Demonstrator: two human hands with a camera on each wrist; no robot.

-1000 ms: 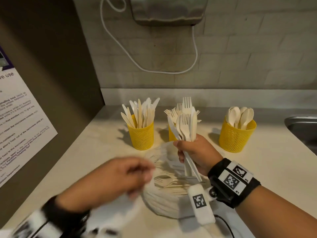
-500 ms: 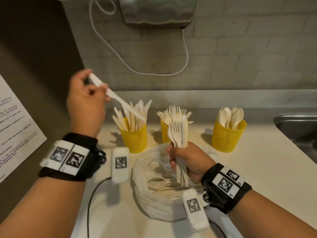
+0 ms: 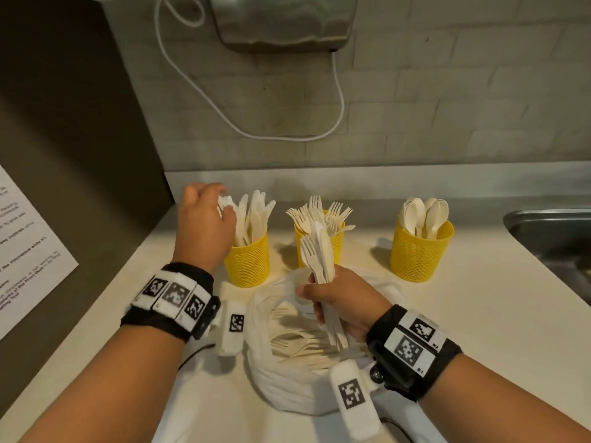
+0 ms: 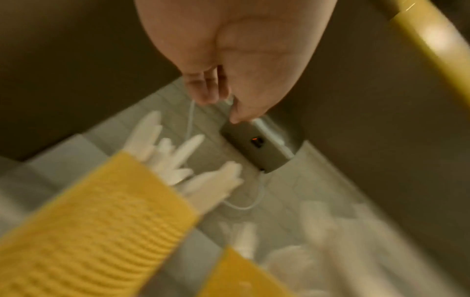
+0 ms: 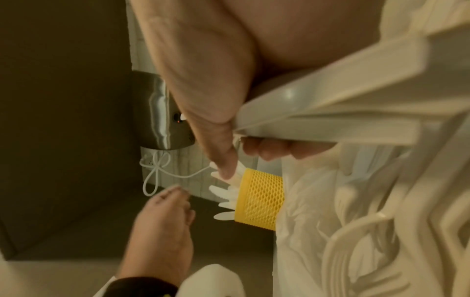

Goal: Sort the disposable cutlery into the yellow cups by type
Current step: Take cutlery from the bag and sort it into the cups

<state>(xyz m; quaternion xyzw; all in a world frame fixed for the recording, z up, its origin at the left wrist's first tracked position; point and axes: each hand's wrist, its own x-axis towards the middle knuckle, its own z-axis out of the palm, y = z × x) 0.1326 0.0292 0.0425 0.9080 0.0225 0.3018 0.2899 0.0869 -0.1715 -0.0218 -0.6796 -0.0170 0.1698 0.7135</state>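
Knife gone from our left hand [image 3: 204,225]: half second ago we held it raised above knife cup [image 3: 248,260], now hand sits low at cup's left rim, fingers loosely curled, nothing seen between them. We judge knife delivered, one less to sort. Our right hand [image 3: 339,302] grips bundle of forks [image 3: 316,254] over white bag [image 3: 287,391]; long axis near upright, tines up, handles down. Fork cup [image 3: 334,243] just behind, likely next stop
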